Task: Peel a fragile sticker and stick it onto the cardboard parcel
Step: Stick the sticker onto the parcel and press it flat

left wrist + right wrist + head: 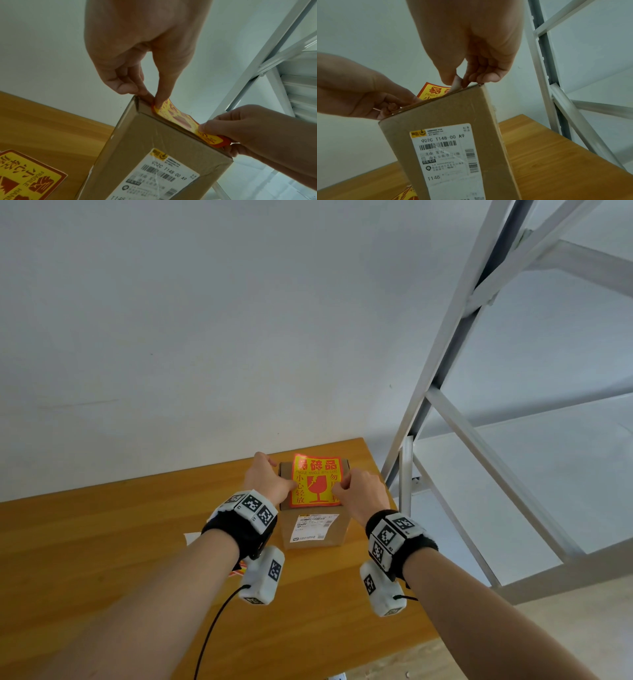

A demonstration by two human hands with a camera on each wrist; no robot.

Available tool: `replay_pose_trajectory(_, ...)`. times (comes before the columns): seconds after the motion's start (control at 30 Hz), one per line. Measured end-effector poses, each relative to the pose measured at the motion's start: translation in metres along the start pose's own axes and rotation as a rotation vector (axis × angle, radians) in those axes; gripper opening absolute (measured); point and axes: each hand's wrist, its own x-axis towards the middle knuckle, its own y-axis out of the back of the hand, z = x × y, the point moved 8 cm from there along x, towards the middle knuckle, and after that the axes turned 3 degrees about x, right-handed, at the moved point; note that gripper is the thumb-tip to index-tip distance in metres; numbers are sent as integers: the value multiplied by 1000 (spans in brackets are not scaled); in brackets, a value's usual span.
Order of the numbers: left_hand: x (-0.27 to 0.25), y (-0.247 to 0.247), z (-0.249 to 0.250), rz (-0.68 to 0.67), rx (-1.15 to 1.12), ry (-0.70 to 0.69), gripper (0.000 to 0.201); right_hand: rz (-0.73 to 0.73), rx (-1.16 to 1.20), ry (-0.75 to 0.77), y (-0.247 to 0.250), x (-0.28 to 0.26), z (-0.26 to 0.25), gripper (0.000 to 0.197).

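A brown cardboard parcel [329, 534] stands upright on the wooden table, with a white shipping label [313, 527] on the side facing me. A red and yellow fragile sticker [317, 481] is stretched just over its top face. My left hand [150, 100] pinches the sticker's left edge between thumb and forefinger. My right hand [459, 83] pinches its right edge the same way. In the left wrist view the sticker [178, 117] sags in the middle towards the parcel [154, 135]. I cannot tell whether it touches the cardboard.
Another fragile sticker [25, 178] lies flat on the table [102, 542] left of the parcel, with a white paper scrap [191, 537] near it. A grey metal rack [479, 440] stands just right of the table. A white wall runs behind.
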Motion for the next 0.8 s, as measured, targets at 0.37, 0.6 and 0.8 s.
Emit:
replay_pose_trajectory(0.37,-8,8,19,113,195,-355,35,202,-217,191,11,-1,-16,33)
replay_pose_trajectory(0.6,-18,-44,33,-75,674,-639,58,-136,-308,311,-33,12,-19,55)
replay_pose_trajectory(0.8,-13,-57,9,-127,737,-580,63,-183,-414,308,-47,14,-3,60)
